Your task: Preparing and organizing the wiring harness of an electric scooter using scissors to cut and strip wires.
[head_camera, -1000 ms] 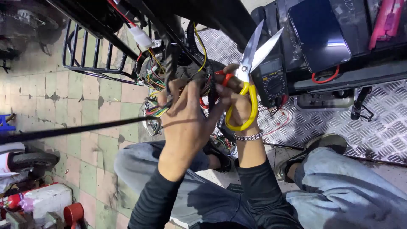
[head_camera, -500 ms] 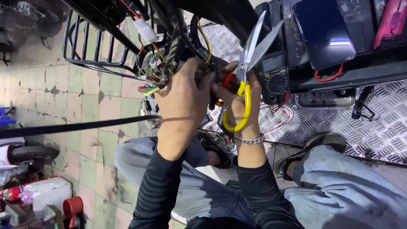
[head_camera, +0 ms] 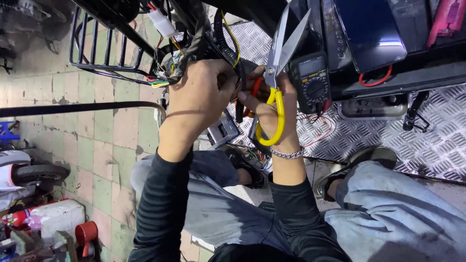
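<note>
Gripping yellow-handled scissors [head_camera: 275,73] with blades parted and pointing upward, the right hand [head_camera: 271,109] pinched wires [head_camera: 241,90] that the clenched left hand [head_camera: 196,94] held alongside.

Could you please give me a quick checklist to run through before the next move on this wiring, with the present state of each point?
1. Scissors held securely by the right hand: ok, fingers through the yellow handle.
2. Blades clear of the wires: ok, open and pointing up, away from the wire bundle.
3. Left hand steadying the bundle: ok, wrapped around it.
4. Which wire the fingers pinch: cannot tell, hidden by the hands.
5. Multimeter nearby: ok, just beside the right hand.
</note>
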